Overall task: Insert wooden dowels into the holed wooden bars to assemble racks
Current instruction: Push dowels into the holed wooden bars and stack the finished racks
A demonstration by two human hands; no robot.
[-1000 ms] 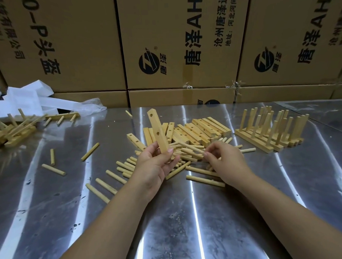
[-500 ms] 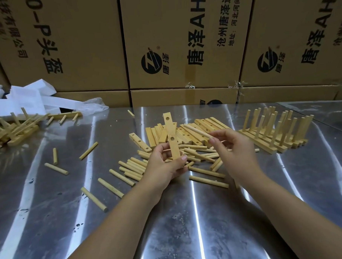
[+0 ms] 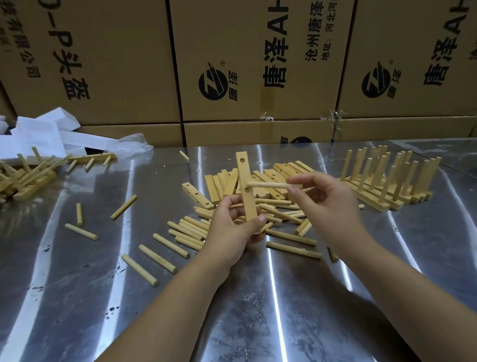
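Note:
My left hand point(image 3: 231, 233) grips the lower end of a holed wooden bar point(image 3: 245, 180) and holds it upright above the table. My right hand point(image 3: 325, 201) pinches a wooden dowel point(image 3: 267, 184) that lies level, its left tip at the bar's middle hole. Behind the hands lies a pile of bare holed bars point(image 3: 262, 179). Loose dowels point(image 3: 185, 232) lie scattered under and left of my hands. Assembled racks point(image 3: 390, 179) with upright dowels stand at the right.
The table is shiny sheet metal point(image 3: 264, 303). More assembled racks point(image 3: 15, 177) lie heaped at the far left, with white packing material point(image 3: 46, 134) behind them. Printed cardboard boxes point(image 3: 254, 57) form a wall along the table's back edge.
My right hand picked a dowel from the pile and brought it up to the bar's middle hole. My left hand turned the bar upright and lifted it slightly.

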